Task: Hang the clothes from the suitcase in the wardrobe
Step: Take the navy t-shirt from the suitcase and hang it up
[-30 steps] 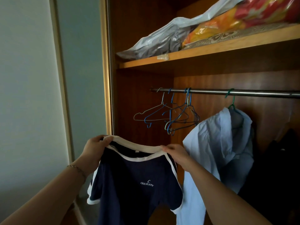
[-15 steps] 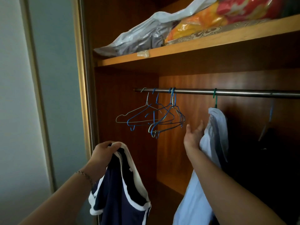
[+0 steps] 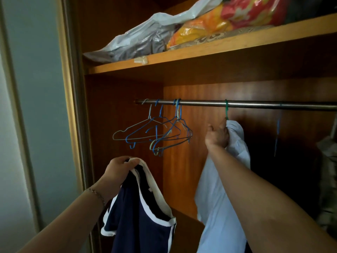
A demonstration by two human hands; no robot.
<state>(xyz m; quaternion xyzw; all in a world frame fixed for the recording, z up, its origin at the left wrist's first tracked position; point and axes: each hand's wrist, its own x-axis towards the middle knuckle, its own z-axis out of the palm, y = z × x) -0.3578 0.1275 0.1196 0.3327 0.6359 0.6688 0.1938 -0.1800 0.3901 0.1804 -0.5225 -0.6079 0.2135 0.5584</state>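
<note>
one navy shirt [image 3: 144, 212] hangs from left hand [image 3: 119, 172] fingers [image 3: 131, 161].

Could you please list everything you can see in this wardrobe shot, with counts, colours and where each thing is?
navy T-shirt: one, navy with white trim, hanging from the left hand, lower middle.
pale blue shirt: one, on the green hanger, right of centre.
green hanger: one, hooked on the rail.
empty wire hangers: several, blue and grey, bunched at the rail's left end.
rail: one, metal, across the wardrobe.
shelf: one, wood, above the rail.
plastic bags: two or more, grey and orange-red, on the shelf.
left hand: grips the T-shirt's neckline.
right hand: grips the pale shirt's top, under the hook.
</note>
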